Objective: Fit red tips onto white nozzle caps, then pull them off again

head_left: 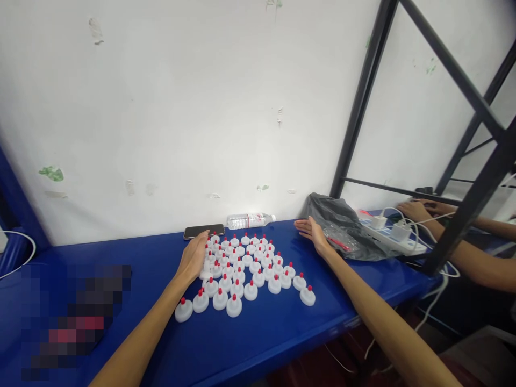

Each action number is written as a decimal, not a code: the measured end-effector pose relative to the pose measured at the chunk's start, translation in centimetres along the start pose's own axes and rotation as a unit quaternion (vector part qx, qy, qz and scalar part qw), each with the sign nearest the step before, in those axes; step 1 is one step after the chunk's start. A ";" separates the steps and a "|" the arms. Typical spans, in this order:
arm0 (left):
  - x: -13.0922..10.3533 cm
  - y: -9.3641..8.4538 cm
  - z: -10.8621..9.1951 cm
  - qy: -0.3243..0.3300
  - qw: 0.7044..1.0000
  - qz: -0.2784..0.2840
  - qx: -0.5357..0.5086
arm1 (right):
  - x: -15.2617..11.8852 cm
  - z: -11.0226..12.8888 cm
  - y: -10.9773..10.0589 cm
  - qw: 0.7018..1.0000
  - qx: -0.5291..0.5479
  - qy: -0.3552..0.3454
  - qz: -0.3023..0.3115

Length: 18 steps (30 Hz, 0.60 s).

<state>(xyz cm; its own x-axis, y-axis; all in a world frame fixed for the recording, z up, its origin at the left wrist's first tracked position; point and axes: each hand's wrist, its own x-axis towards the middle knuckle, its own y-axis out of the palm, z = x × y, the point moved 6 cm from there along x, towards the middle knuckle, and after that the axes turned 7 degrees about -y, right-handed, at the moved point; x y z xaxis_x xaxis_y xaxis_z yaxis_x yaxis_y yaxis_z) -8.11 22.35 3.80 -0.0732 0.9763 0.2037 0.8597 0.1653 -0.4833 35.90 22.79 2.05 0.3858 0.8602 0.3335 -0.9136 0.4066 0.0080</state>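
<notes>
Many white round caps with red tips point(250, 291) stand upright in a loose cluster on the blue table point(226, 349). My left hand point(194, 256) lies along the cluster's left side, fingers stretched out, its palm edge against or very near the leftmost caps. Between that hand and the caps some white pieces point(206, 271) are partly hidden. To the right of the cluster, my right hand point(313, 234) is held on edge with fingers extended, apart from the caps and close to a dark plastic bag point(334, 215). Neither hand grips anything.
A phone point(201, 231) and a clear plastic bottle point(250, 220) lie by the wall. Right of the bag is a power strip point(393, 236) with white plugs and cables. A black metal frame point(358, 107) rises at the right, with another person's arms point(459, 252) beyond it.
</notes>
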 end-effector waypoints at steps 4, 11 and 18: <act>0.1 0.0 0.1 0.002 1.000 -0.004 -0.002 | -0.3 -0.1 -2.3 1.000 -0.025 0.000 -0.014; 0.2 0.1 0.1 0.003 1.000 -0.011 -0.003 | -0.6 -0.3 -0.3 1.000 -0.019 -0.008 -0.022; 0.2 0.1 -0.2 0.008 1.000 -0.020 0.006 | -0.1 -1.1 6.7 0.999 0.007 0.029 0.018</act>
<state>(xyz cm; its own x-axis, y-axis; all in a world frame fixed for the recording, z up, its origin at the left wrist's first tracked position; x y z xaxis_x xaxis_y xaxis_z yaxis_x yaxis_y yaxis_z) -7.96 22.56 3.99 -0.0993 0.9663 0.2375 0.8501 0.2065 -0.4845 29.90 25.74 0.99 0.3593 0.8904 0.2795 -0.9284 0.3715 0.0098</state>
